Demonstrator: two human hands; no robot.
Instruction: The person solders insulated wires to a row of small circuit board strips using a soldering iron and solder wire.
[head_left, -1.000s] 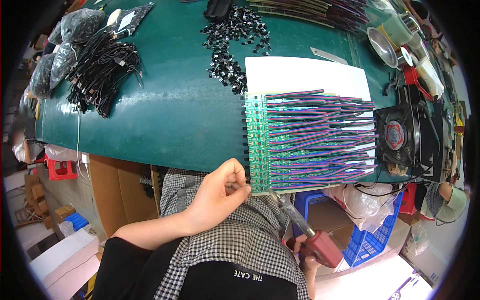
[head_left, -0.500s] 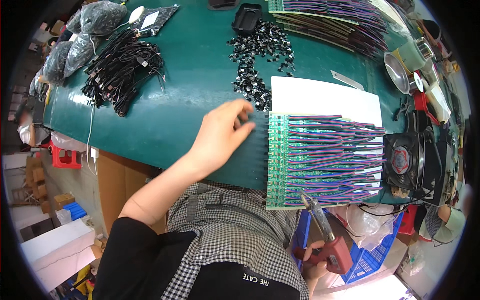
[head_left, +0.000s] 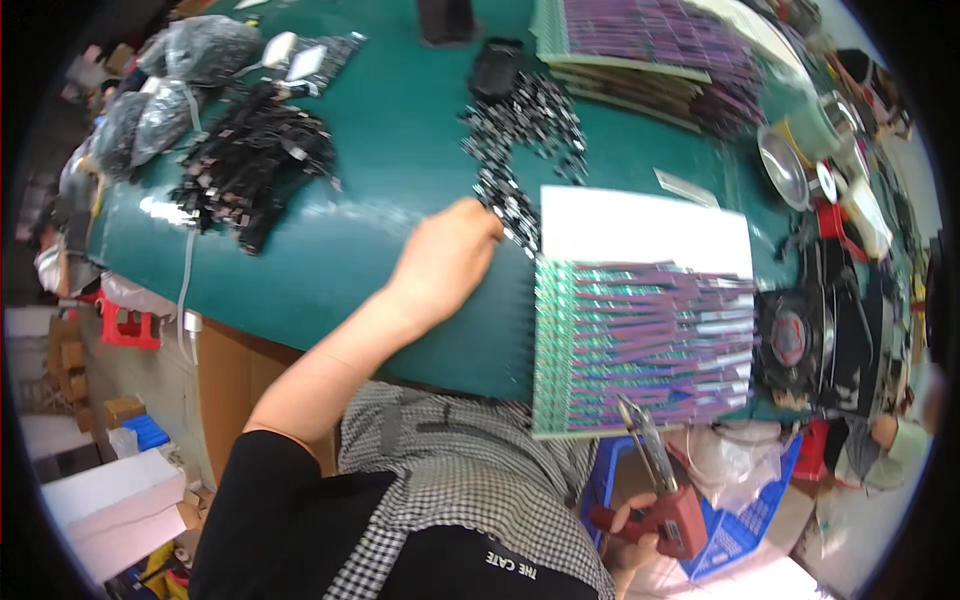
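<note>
My left hand is at the near edge of a pile of small black connectors with metal parts. Its fingers are curled together and point down; whatever lies between them is hidden. My right hand grips the red handle of a soldering gun, whose metal barrel slants up and to the left. The gun's tip is over the near edge of a panel of green circuit boards. Rows of multicoloured wires run rightward from these boards. The panel lies on a white sheet.
Black USB cables and plastic-bagged bundles occupy the far left. Beyond the connectors sits a black tray. More wired panels are stacked at the far right. A blade, metal bowl and black fan are on the right.
My left hand has moved slightly up to the connectors, and its fingers have closed. The view has tilted a little, so the table appears lower. My right hand still holds the soldering gun.
</note>
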